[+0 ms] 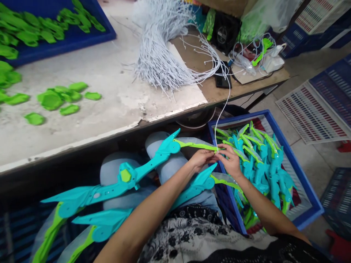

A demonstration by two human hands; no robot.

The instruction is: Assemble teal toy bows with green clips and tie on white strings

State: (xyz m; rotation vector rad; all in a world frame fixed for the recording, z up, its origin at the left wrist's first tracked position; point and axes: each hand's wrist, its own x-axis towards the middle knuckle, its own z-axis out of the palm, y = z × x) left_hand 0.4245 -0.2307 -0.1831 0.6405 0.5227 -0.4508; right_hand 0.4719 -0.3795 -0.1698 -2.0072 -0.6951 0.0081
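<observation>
Pinching away at the tip of the turquoise bow (149,166), and here is the head view: both hands are together, right of centre! The left hand (203,159) has its fingers closed on the end of the bow's green limb (196,145); the right hand (230,160), just beside it, has thumb and fingers gripping the white cord (221,113) at that same spot. Whether the cord loops around the tip, I can't quite tell, so tightly do the fingers crowd it. The bow stretches across the denim-clad knees (161,140), with a second bow (109,221) lying nearer the body, partly under the left forearm. Up goes the cord to the cord bundle (161,51) on the table (117,95)! Over on the right, a blue-rimmed crate (301,190) holds a pile of turquoise and green parts (260,164).
</observation>
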